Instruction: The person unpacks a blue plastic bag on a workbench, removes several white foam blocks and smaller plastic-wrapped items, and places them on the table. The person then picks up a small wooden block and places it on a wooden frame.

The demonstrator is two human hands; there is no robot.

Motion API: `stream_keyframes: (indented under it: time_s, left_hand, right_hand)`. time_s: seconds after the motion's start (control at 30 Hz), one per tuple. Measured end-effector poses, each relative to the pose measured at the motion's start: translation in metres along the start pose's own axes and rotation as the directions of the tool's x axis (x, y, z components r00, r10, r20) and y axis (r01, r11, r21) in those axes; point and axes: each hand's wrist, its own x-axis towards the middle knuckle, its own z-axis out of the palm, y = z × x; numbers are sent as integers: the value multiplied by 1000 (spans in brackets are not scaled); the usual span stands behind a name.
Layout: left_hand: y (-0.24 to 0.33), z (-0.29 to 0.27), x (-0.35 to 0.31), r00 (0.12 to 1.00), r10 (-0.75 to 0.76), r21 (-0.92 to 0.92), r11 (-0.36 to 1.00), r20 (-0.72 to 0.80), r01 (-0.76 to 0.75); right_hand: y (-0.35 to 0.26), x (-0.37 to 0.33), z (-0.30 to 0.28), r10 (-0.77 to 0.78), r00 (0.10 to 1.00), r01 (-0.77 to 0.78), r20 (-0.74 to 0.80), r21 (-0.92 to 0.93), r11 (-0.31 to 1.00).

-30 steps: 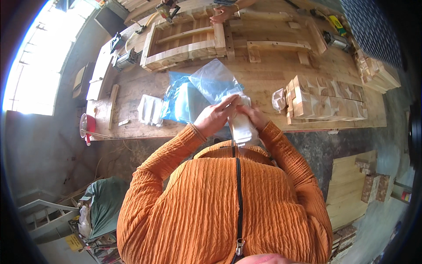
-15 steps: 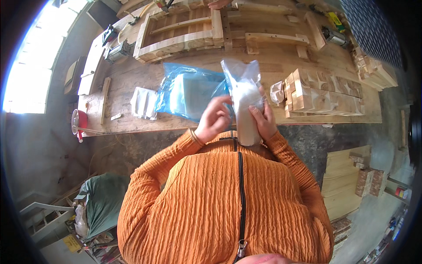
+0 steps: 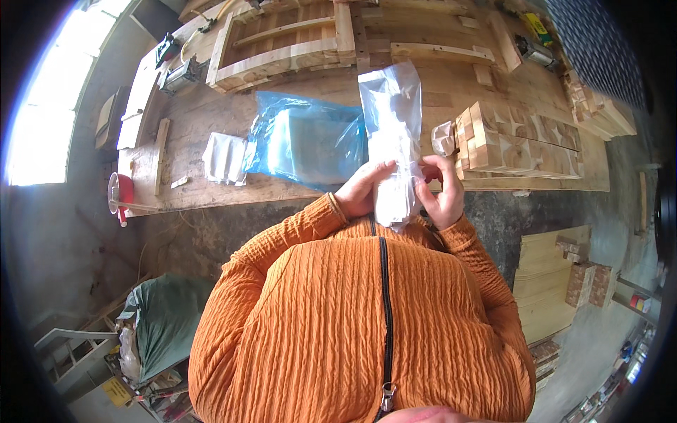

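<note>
A clear plastic bag point(image 3: 395, 134) with white contents stands out in front of my chest, its loose upper end flared toward the table. On its left side, my left hand point(image 3: 361, 189) is closed around the edge, thumb on the near face. At the right edge my right hand point(image 3: 443, 192) has thumb and forefinger curled together on the film; the other fingers are folded and partly hidden. Just left of these lies a large blue plastic bag point(image 3: 307, 141) with pale sheets inside. A small white folded packet point(image 3: 226, 158) rests beside it.
The wooden workbench point(image 3: 190, 120) carries stacked wood blocks point(image 3: 518, 144) at right, with a small wrapped piece point(image 3: 443, 138) beside them. A wooden frame point(image 3: 282, 60) lies farther back. A red container point(image 3: 121, 192) sits at the left edge. Boards point(image 3: 550, 282) lie on the floor.
The plastic bag has turned more upright, with its white contents facing me. My left hand has come across to grip its left side; my right hand has shifted to its right edge.
</note>
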Motion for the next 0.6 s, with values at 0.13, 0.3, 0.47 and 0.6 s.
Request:
stream_keyframes:
  time_s: [0.13,0.3,0.47,0.6]
  left_hand:
    - [-2,-2,0,991,-115,-13,993,-72,114]
    - [3,-10,-2,959,-283,-180,943,16,281]
    - [18,-13,-7,939,-216,195,943,-266,272]
    - [32,-12,-1,930,87,421,904,-358,77]
  right_hand:
    - [11,9,-2,83,995,-82,53,-30,996]
    - [39,14,0,476,835,-541,276,250,803]
    - [25,41,0,413,850,-522,327,417,744]
    - [12,60,-5,311,870,-464,384,419,780]
